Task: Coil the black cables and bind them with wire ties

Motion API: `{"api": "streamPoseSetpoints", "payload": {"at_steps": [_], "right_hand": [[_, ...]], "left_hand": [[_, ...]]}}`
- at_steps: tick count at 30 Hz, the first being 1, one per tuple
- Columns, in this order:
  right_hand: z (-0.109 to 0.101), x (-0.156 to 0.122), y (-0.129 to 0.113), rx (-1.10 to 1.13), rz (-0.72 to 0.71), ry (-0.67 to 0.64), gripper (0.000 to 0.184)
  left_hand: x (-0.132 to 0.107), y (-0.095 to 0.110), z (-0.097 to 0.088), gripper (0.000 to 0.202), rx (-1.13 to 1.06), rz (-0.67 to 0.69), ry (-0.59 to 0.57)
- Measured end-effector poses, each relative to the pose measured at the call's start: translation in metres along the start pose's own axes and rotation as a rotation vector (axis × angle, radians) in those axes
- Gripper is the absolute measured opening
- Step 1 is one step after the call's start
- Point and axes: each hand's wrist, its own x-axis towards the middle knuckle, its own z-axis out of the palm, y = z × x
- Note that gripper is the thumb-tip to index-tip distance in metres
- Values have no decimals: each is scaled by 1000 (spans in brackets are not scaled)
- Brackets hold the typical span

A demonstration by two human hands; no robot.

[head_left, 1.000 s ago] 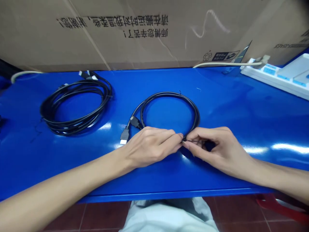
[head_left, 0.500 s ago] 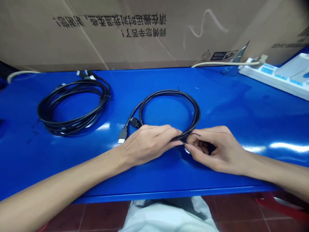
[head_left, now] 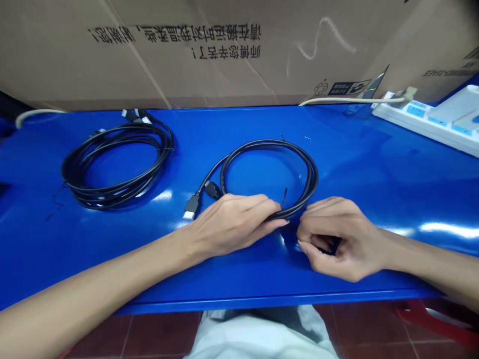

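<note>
The slim black round cable (head_left: 313,177), wound into a ring of a few turns, lies on the glossy blue tabletop (head_left: 374,184) in front of the person, roughly midway between the two sides. Its two ends come out at the ring's left: a black plug with a bright metal tip (head_left: 192,204) sits farther out, and a smaller-looking dark plug (head_left: 212,190) lies just beside the ring. A thin black tie (head_left: 283,142) sits at the far edge of the ring, and another short black tie (head_left: 285,195) stands up at its near edge, beside the left fingertips.

The left hand (head_left: 239,219) is closed over the near edge of the ring, its fingers on top and the thumb stretched out below, gripping the cable. The right hand (head_left: 339,237) is just beside the ring's lower right, fingers curled in and the thumb tip against the forefinger; whether anything small is pinched there cannot be told.

To the left, well apart, lies a larger loose coil of black cable (head_left: 72,172). Along the back stands a brown cardboard box (head_left: 224,82) with upside-down black lettering, and at the right a white power strip with light-blue panels (head_left: 426,122).
</note>
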Motion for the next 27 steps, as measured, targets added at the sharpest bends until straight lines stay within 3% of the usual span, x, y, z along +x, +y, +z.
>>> {"api": "streamPoseSetpoints", "payload": {"at_steps": [9, 15, 21, 27], "right_hand": [[2, -1, -9, -29, -130, -98, 18], [-18, 0, 6, -264, -115, -57, 16], [-41, 8, 18, -706, 85, -224, 18], [-51, 12, 19, -966, 386, -185, 17]], "left_hand": [[-1, -10, 0, 22, 80, -31, 40], [1, -13, -3, 37, 78, -96, -109], [1, -15, -6, 38, 145, -73, -168], [0, -19, -9, 45, 129, 23, -143]]}}
